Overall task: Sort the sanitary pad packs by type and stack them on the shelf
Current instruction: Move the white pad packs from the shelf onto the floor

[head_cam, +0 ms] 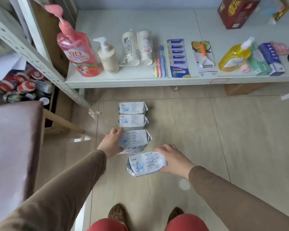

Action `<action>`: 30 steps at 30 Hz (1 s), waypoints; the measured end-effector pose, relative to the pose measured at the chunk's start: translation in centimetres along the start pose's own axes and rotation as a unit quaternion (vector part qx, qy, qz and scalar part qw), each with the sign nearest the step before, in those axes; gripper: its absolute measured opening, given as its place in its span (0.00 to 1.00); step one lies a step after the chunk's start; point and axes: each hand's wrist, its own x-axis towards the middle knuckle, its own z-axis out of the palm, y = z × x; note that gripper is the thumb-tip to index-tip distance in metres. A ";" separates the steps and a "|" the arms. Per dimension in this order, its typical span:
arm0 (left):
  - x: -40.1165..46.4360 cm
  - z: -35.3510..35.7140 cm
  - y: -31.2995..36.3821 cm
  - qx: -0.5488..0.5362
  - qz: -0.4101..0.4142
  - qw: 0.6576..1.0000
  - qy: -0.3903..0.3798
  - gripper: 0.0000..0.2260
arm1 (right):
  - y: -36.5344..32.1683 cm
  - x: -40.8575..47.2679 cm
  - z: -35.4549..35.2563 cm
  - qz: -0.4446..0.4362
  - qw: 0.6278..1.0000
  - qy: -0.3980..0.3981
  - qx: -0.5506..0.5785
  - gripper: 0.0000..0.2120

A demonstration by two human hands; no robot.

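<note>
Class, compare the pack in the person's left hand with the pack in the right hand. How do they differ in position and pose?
The left hand grips its pack in line with the row on the floor, apparently atop another pack; the right hand holds its pack nearer the person, out of line. The left pack sits square to the row; the right pack is tilted. Both have white wrappers with blue print.

Beside the tiled floor (173, 122), upright — a pink pump bottle (77, 54) and a cream pump bottle (108, 58); toothbrushes (159, 64), a battery card (178, 57) and a yellow refill pouch (233, 55) lie flat.
</note>
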 end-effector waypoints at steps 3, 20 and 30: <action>3.3 3.0 -1.4 0.005 0.001 1.000 0.000 0.38 | 1.7 3.5 2.8 -0.006 1.000 -0.003 -0.024 0.31; 10.9 8.8 -5.6 -0.068 -0.004 0.997 -0.021 0.40 | 4.2 13.6 11.3 0.014 1.000 0.022 0.000 0.28; 7.2 7.0 -5.8 -0.047 -0.022 0.999 0.016 0.34 | 2.5 12.7 11.1 0.075 0.994 0.058 0.062 0.37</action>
